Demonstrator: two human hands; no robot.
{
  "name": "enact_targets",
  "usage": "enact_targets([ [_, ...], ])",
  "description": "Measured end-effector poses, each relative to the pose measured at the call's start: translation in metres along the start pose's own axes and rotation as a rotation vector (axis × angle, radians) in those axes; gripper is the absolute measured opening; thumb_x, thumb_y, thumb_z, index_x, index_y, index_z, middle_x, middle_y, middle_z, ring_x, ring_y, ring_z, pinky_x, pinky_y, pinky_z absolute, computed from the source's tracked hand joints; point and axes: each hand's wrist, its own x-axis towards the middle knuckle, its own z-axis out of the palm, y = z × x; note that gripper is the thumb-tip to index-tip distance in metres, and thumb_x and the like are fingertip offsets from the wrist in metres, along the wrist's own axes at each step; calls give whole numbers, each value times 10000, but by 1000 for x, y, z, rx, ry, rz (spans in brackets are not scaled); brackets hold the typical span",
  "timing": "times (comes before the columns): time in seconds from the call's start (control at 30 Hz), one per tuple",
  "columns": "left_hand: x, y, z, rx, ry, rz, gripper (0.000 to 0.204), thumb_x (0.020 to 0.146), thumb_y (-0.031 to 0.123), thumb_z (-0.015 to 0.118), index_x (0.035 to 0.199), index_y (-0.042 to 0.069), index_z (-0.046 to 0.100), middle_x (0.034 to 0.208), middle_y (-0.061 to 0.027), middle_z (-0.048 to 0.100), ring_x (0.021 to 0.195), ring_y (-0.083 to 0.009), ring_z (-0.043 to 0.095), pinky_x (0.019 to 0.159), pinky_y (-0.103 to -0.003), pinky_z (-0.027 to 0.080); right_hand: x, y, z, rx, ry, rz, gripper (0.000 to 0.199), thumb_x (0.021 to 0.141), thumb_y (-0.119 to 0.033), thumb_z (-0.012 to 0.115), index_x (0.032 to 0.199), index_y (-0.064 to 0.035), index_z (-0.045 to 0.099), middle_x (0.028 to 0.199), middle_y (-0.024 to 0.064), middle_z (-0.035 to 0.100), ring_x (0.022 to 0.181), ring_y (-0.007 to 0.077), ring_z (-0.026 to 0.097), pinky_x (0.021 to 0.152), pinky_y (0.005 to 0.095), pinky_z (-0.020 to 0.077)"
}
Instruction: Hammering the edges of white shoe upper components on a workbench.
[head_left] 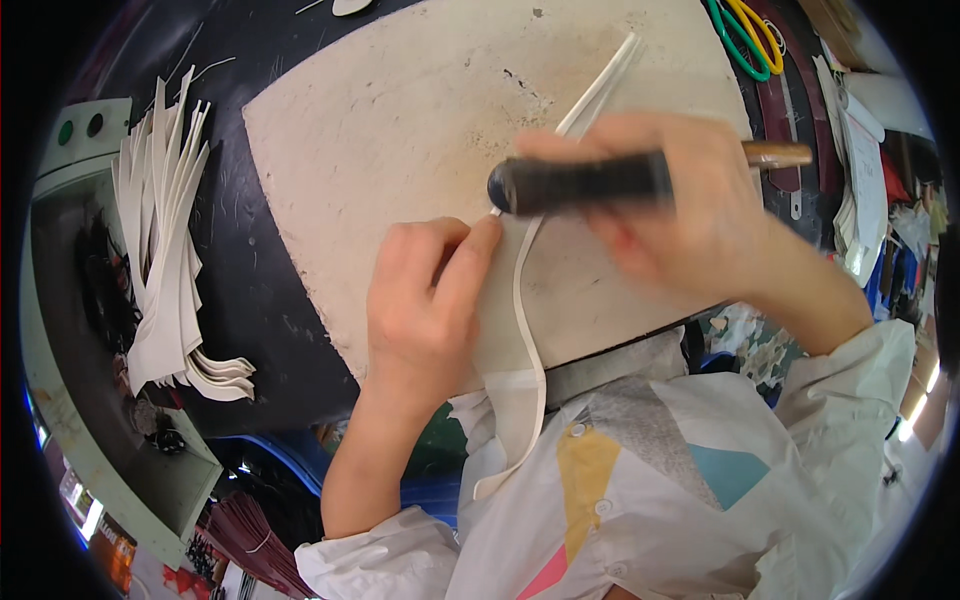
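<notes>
A long white leather-like strap runs down the beige work board, with a folded narrow edge at its far end and a wider part hanging over the near edge by my shirt. My left hand is closed, its thumb and forefinger pinching the strap's edge near the middle of the board. My right hand, blurred by motion, grips what looks like a hammer with a thick black cylindrical part and a wooden end showing behind the hand. The black rounded end is just above my left fingertips; whether it touches the strap I cannot tell.
The pale board lies on a black table. A bundle of similar white straps is at the left, beside a grey metal housing with buttons. Green and yellow scissor handles lie at the far right, near dark red strips.
</notes>
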Motion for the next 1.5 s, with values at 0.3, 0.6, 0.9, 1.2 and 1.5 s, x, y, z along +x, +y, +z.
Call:
enact_targets([
  [0.3,-15,3,-9,7,0,-79,441,646,-91,667,1076,-3,711,892,-97,585,795,-254,575,649,-326,499,8,-3,8,11,-14,-29,535,641,31,740,1164,-80,729,743,81,615,637,267,623,573,368,489],
  [0.6,-27,8,-20,38,-24,-144,419,651,-64,675,1065,-14,711,879,-94,594,784,-247,580,648,-324,507,22,-14,-1,28,-131,-72,463,772,-178,728,1216,-50,705,850,110,684,665,285,633,586,374,481],
  [0.9,-38,4,-27,21,-6,-155,344,656,-53,691,999,-50,711,915,-119,620,781,-264,603,644,-345,513,24,-29,6,74,-47,-102,513,666,7,726,1175,-52,715,752,98,623,613,276,622,551,357,489],
  [1.2,-67,45,-27,438,-189,-76,291,922,113,616,1156,-58,641,1214,-226,659,1076,-350,650,878,-417,537,29,-37,11,129,-58,-171,471,669,-43,757,1137,-21,713,722,85,605,597,256,613,519,343,471],
  [1.5,-53,73,-43,369,-290,-281,675,860,558,608,1152,-48,669,1115,-191,613,1041,-325,597,874,-487,486,34,-42,28,221,-97,-199,503,647,-5,745,1141,-95,724,739,64,622,600,268,622,524,353,482],
])
